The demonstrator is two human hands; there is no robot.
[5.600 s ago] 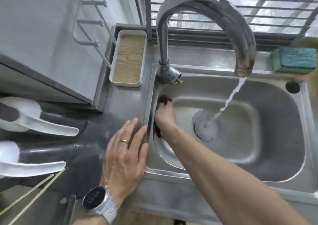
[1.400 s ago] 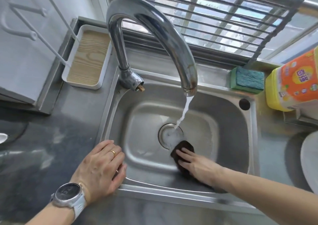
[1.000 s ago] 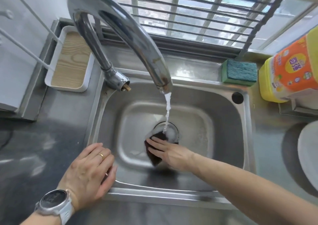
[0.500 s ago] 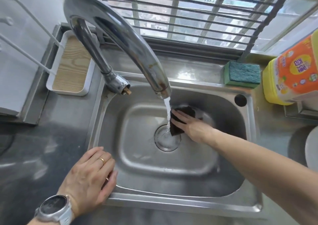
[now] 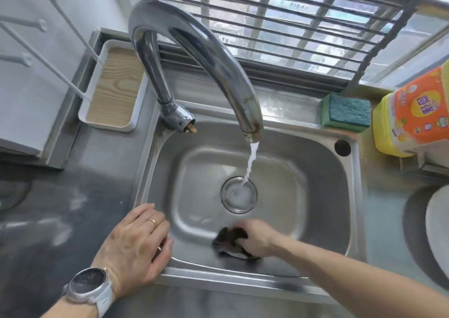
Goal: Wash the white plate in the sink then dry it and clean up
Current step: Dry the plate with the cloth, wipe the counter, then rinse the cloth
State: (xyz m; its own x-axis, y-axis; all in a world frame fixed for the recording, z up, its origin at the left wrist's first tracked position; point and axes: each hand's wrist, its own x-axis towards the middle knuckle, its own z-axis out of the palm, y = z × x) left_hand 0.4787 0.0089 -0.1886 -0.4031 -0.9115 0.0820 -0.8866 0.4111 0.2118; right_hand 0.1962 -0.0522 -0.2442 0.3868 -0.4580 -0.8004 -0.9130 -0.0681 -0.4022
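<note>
The steel sink (image 5: 323, 162) fills the middle of the view, and water runs from the curved faucet (image 5: 194, 48) into the drain (image 5: 239, 197). My right hand (image 5: 255, 236) presses a dark cloth (image 5: 228, 241) against the sink's near wall. My left hand (image 5: 136, 242) lies flat on the sink's front-left rim, fingers spread, holding nothing. The white plate (image 5: 437, 230) shows partly at the right edge, on the counter.
A green-blue sponge (image 5: 346, 112) sits on the sink's back ledge, with a yellow and orange detergent container (image 5: 413, 113) to its right. A white tray with a wood-grain base (image 5: 114, 87) and a white rack stand at the back left. A barred window runs behind.
My right hand has swept the dark cloth from the sink's back, beside the water stream, over to the near wall. My left hand has stayed on the rim.
</note>
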